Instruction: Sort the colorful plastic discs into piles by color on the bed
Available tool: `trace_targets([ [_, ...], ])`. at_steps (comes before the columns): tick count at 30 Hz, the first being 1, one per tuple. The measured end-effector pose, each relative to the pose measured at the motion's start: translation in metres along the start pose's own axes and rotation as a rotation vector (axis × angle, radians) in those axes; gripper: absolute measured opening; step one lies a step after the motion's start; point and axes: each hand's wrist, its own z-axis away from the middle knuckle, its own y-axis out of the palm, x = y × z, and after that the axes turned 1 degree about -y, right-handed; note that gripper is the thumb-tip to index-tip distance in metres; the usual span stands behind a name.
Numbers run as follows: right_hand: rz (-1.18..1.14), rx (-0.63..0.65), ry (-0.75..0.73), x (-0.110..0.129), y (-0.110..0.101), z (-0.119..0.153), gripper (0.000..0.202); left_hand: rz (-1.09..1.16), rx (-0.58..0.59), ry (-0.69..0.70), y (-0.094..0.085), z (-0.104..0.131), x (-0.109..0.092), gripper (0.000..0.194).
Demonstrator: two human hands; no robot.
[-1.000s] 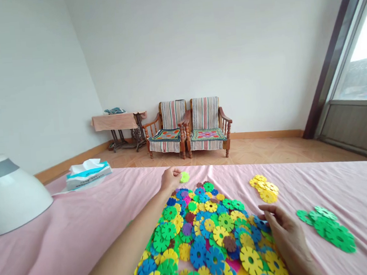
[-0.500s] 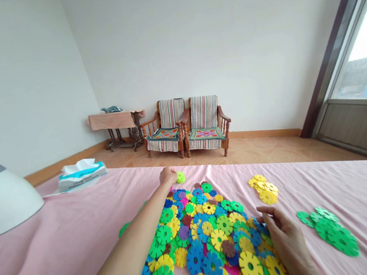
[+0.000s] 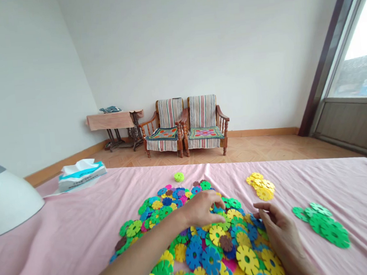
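Observation:
A broad heap of notched plastic snowflake discs (image 3: 202, 260) in blue, yellow, green, brown and pink covers the middle of the cloth. My left hand (image 3: 202, 208) hovers over the heap, thumb and fingers apart, with nothing held. A lime-green disc (image 3: 224, 222) lies just below its fingertips. At the right edge of the heap rests my right hand (image 3: 281, 231), its fingers loosely bent and apart, holding nothing that shows. Beyond the heap sits a small lime-green disc pile (image 3: 179, 177). Yellow discs (image 3: 261, 187) and green discs (image 3: 328, 227) form separate groups on the right.
A pink cloth (image 3: 66, 233) covers the table. On the left are a tissue pack (image 3: 82, 175) and a white, grey-banded rounded object (image 3: 6, 204). Two wooden armchairs (image 3: 203, 118) and a cloth-covered sewing table (image 3: 114, 120) stand along the far wall.
My left hand has let go of the lime-green disc pile and come back toward me, over the heap. My right hand has stayed nearly in place.

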Motion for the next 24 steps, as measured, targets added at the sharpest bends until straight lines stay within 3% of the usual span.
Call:
trace_targets([
  [3, 0.001, 0.009, -0.003, 0.001, 0.0, -0.001, 0.04, -0.137, 0.067, 0.065, 0.008, 0.006, -0.012, 0.038],
  [8, 0.025, 0.011, -0.017, -0.001, 0.0, -0.001, 0.04, -0.308, 0.104, 0.038, 0.006, 0.009, -0.022, 0.039],
  [13, 0.013, 0.015, -0.01, -0.005, 0.001, -0.002, 0.039, -0.339, 0.123, 0.031, 0.003, 0.01, -0.03, 0.037],
  [16, 0.016, 0.014, -0.007, -0.004, 0.0, -0.002, 0.039, -0.248, 0.089, 0.014, 0.003, 0.013, -0.032, 0.037],
  [20, 0.016, 0.004, -0.021, -0.002, 0.0, -0.001, 0.038, 0.042, 0.03, -0.056, 0.004, 0.017, -0.028, 0.027],
  [24, 0.011, 0.002, -0.012, 0.001, 0.001, 0.001, 0.038, 0.193, -0.016, -0.174, -0.007, 0.009, -0.001, 0.015],
])
